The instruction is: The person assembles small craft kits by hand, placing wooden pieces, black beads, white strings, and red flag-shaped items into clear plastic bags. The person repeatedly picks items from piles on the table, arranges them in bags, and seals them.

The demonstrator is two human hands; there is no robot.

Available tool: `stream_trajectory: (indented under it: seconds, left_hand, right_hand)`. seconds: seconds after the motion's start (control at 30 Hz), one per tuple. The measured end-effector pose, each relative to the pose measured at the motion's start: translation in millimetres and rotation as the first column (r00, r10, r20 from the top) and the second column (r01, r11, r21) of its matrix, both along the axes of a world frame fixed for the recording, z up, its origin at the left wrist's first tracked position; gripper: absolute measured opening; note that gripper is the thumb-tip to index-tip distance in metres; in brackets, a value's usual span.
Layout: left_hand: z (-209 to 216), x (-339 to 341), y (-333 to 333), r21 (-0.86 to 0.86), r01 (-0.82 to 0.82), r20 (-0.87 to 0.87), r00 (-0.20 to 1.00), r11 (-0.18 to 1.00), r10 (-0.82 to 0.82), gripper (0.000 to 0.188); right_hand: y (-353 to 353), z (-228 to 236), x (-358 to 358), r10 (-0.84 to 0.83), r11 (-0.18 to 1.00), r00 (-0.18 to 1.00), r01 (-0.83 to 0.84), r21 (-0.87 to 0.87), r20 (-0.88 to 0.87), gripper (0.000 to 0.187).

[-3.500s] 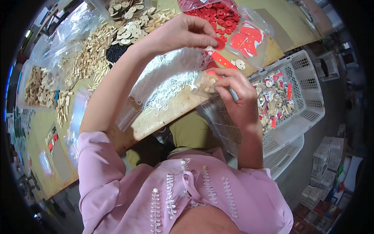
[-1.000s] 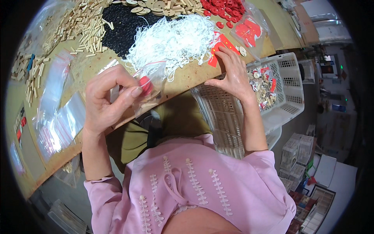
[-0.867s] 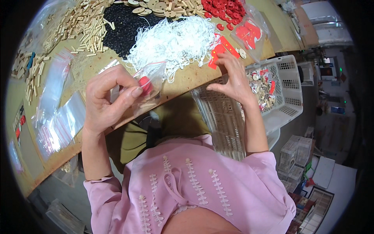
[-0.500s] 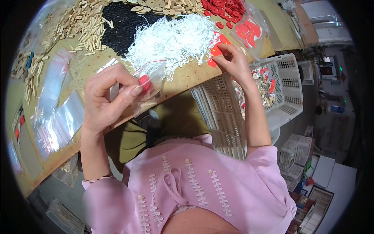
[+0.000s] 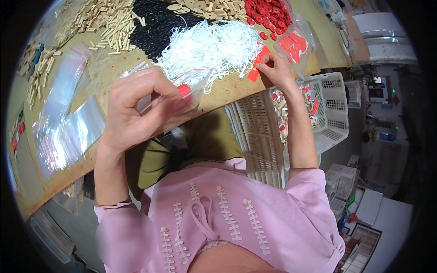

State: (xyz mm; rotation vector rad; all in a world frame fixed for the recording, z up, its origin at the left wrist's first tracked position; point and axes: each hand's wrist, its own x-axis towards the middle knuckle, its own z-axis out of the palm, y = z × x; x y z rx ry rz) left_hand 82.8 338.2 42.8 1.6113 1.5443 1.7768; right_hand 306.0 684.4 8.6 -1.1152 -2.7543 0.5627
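My left hand (image 5: 136, 107) is closed on a clear zip bag (image 5: 199, 82), held up over the table's front edge. Inside the bag, a round red piece (image 5: 185, 92) shows by my fingertips; the rest of its contents is hard to make out. At the right end of the white cord pile, my right hand (image 5: 278, 73) pinches a small red paper flag (image 5: 253, 74) with yellow marks. More red flags (image 5: 264, 51) lie just beyond those fingers. A heap of looped white cords (image 5: 209, 48) lies between and beyond my two hands.
Behind the cords are black pieces (image 5: 152, 32), wooden sticks (image 5: 119, 34), wooden discs (image 5: 198, 7) and red discs (image 5: 268, 13). Flat clear bags (image 5: 68, 123) lie at left, a bag of red flags (image 5: 293, 45) at right. Below the table edge, a white plastic crate (image 5: 330, 123) holds filled bags.
My left hand has come slightly right with the bag. The fingers of my right hand have drawn together on the red flag. The whole view has shifted a little.
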Motion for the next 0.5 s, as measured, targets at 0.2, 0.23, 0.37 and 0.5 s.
stream_trajectory:
  seconds: [0.2,0.23,0.37,0.5]
  left_hand:
    - [3,1,-2,0.000,-0.061,0.037,0.997,0.998,0.061,0.007]
    - [4,1,-3,-0.013,-0.067,0.020,0.998,0.998,0.068,0.008]
    - [5,3,-2,-0.057,-0.095,0.004,0.995,0.994,0.096,0.008]
    - [1,-2,1,-0.052,-0.093,-0.032,0.995,0.994,0.092,0.008]
  right_hand:
    - [8,6,18,-0.329,0.822,0.894,0.112,-0.558,-0.305,0.031]
    - [9,10,21,-0.317,0.807,0.888,0.067,-0.587,-0.334,0.033]
    - [12,13,27,-0.365,0.726,0.851,0.007,-0.688,-0.377,0.032]
    - [-35,60,3,-0.244,0.763,0.825,-0.161,-0.627,-0.509,0.016]
